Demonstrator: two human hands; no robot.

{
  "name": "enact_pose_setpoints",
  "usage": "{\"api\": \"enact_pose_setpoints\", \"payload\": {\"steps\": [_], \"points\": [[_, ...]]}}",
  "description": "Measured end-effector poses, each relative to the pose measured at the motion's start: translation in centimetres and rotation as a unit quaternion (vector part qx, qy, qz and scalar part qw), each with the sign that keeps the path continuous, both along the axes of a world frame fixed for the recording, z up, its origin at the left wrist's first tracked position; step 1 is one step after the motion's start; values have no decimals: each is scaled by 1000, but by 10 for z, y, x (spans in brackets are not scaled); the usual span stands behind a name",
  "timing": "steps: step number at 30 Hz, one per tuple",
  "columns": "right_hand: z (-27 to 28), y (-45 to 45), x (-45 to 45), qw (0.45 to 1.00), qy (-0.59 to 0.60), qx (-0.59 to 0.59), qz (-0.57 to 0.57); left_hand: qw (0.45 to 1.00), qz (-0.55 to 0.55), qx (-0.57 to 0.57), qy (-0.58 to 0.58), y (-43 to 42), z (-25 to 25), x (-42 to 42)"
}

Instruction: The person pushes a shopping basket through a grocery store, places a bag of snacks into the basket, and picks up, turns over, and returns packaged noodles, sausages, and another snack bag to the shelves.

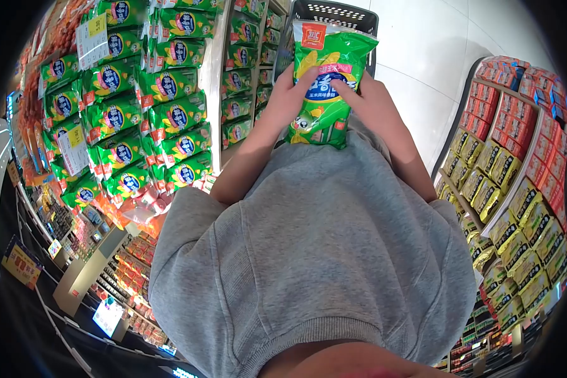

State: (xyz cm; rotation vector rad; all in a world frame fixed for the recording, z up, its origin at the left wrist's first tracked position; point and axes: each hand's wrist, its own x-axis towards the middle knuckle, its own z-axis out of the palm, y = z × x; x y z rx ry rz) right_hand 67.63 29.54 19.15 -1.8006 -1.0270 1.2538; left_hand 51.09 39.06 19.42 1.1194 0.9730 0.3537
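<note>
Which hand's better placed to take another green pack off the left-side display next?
Likely the left hand: it's nearer the displayed packs, while the right hand is across the held pack. Both hands grip that pack, so the right would need to hold it alone.

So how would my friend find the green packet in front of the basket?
Find the big grey shirt. By its top edge, the left hand and right hand hold a green packet. Similar packets sit in rows at left, but only this one is held.
</note>
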Motion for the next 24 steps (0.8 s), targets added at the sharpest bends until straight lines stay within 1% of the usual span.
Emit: {"api": "enact_pose_setpoints", "payload": {"steps": [3,5,6,9,12,15,16,18,21,24], "points": [[1,-5,-1,996,29,60,-51,999,10,-29,-40,0,7,4],[6,-6,3,998,-5,57,-38,997,5,-52,-62,2,12,7],[7,-6,5,998,-21,55,-33,997,-17,-55,-50,4,14,9],[-4,-10,10,997,-38,55,-27,992,-69,-66,-82,9,11,11],[1,-15,12,996,-5,78,-50,993,-103,-26,-55,12,15,16],[0,-20,6,980,62,164,-92,991,-123,4,-46,15,17,16],[1,-21,1,967,133,179,-121,991,-128,10,-45,15,17,15],[1,-21,-9,923,273,204,-177,989,-134,22,-54,13,16,14],[-3,-20,-7,938,249,200,-132,988,-138,37,-50,10,20,14],[8,-14,6,951,268,125,-88,988,-147,43,-35,14,16,12]]}}
